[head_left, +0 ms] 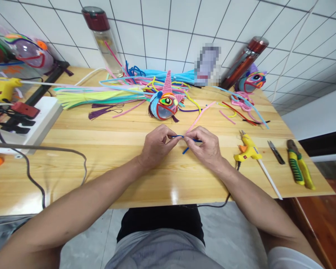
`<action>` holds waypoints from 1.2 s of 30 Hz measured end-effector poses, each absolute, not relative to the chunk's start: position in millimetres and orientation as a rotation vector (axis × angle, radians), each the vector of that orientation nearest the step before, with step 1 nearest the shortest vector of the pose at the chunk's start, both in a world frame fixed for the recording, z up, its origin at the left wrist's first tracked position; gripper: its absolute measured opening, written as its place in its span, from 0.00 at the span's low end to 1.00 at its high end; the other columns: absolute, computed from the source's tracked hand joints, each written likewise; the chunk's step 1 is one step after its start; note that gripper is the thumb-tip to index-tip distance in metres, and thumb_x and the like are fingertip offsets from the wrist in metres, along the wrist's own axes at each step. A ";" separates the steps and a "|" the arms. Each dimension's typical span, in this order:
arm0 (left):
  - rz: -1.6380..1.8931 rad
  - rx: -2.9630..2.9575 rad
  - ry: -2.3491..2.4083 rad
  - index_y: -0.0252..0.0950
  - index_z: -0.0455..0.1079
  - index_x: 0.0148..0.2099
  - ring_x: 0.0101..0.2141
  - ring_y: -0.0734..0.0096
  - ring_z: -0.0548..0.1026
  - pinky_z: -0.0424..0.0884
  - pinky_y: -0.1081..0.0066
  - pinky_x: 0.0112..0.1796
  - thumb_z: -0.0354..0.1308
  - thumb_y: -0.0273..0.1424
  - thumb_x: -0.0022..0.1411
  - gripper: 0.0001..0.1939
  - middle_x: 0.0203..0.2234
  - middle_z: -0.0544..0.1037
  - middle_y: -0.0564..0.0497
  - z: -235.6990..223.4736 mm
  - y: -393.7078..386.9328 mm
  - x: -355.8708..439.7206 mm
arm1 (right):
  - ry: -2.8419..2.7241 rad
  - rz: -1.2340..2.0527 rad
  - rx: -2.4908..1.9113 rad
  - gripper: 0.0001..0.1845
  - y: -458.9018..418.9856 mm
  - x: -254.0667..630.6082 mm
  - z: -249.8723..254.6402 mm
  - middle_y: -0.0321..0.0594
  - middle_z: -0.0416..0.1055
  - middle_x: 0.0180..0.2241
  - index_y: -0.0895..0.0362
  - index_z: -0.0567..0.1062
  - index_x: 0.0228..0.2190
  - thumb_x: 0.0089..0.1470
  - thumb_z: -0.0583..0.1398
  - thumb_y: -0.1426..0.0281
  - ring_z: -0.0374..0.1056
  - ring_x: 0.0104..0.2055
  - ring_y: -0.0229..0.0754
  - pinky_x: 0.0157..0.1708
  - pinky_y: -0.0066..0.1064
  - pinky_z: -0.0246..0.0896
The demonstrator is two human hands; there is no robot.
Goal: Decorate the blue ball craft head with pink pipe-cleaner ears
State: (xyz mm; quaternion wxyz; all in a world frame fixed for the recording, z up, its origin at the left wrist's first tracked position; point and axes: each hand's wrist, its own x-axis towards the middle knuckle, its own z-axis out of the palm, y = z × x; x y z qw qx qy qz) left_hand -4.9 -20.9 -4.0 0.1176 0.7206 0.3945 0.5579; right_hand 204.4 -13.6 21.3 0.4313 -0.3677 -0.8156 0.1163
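Note:
Both hands meet over the middle of the wooden table, pinching a dark blue pipe cleaner (197, 140) between thumbs and fingertips. My left hand (156, 145) is closed on its left part, and my right hand (204, 145) is closed on it just beside. A short blue end (185, 150) sticks out below my right fingers. Just beyond the right hand lies a pink pipe cleaner (199, 117). A decorated clear ball (165, 106) with a pink horn, a colourful eye and dark tassels sits behind my hands.
Bundled pipe cleaners (100, 95) lie at the back. On the right are a yellow glue gun (249, 147), small snips (276, 152) and green-yellow pliers (299, 164). A power strip (42, 119) with cables stands left. Tall bottles (103, 41) lean near the tiled wall.

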 end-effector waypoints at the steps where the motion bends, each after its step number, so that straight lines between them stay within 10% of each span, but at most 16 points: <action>1: 1.639 2.117 1.156 0.36 0.75 0.36 0.23 0.78 0.66 0.63 0.73 0.27 0.71 0.33 0.69 0.10 0.24 0.73 0.57 -3.6 -21.1 -4.7 | -2.028 0.304 -0.941 0.07 -14.1 204.4 21.6 0.38 0.79 0.29 0.53 0.80 0.33 0.65 0.65 0.70 0.74 0.31 0.41 0.33 0.34 0.69; 22: 1.578 2.101 1.203 0.37 0.79 0.37 0.31 0.72 0.77 0.72 0.72 0.35 0.65 0.34 0.74 0.10 0.29 0.82 0.52 -6.2 -17.4 -8.5 | -1.923 0.492 -1.070 0.08 -11.3 208.6 28.3 0.37 0.78 0.28 0.54 0.81 0.30 0.62 0.65 0.68 0.67 0.27 0.39 0.31 0.33 0.64; 30: 1.508 2.147 1.304 0.38 0.76 0.56 0.23 0.79 0.67 0.69 0.73 0.30 0.73 0.31 0.66 0.18 0.41 0.83 0.51 -9.7 -15.4 -11.3 | -1.922 0.574 -1.094 0.08 -7.8 209.4 25.3 0.35 0.75 0.26 0.54 0.82 0.30 0.60 0.65 0.67 0.64 0.26 0.37 0.30 0.31 0.62; 36: 1.537 2.253 1.217 0.38 0.77 0.45 0.30 0.73 0.75 0.73 0.72 0.34 0.69 0.30 0.70 0.04 0.37 0.83 0.51 -14.0 -13.5 -11.1 | -1.942 0.641 -1.111 0.07 -6.9 209.6 22.6 0.36 0.75 0.26 0.54 0.81 0.30 0.60 0.65 0.66 0.64 0.27 0.39 0.31 0.32 0.62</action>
